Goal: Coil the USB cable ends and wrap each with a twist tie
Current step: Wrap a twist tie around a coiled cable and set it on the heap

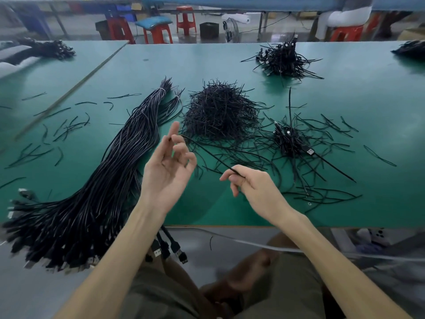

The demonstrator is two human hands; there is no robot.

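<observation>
The twist tie (208,154) spans the air between your hands, over the table (230,65): your right hand (255,187) pinches its near end, your left hand (167,164) is loose-fingered (tip contact unclear). Draw one lead from the cable bundle (110,171) first.

**Black on Green, Nearly Everywhere**

The heap of twist ties (220,111) is matt black on a teal-green table (230,63). Left of the heap, the cable bundle (110,171) is glossy black with greyish glints, cinched by a whitish band (162,89). The single twist tie (207,153) before the heap is black. Right of the heap, a USB plug (311,151) shows silver. Far behind the heap stand red stools (186,19), one under a blue cushion (153,21).
</observation>
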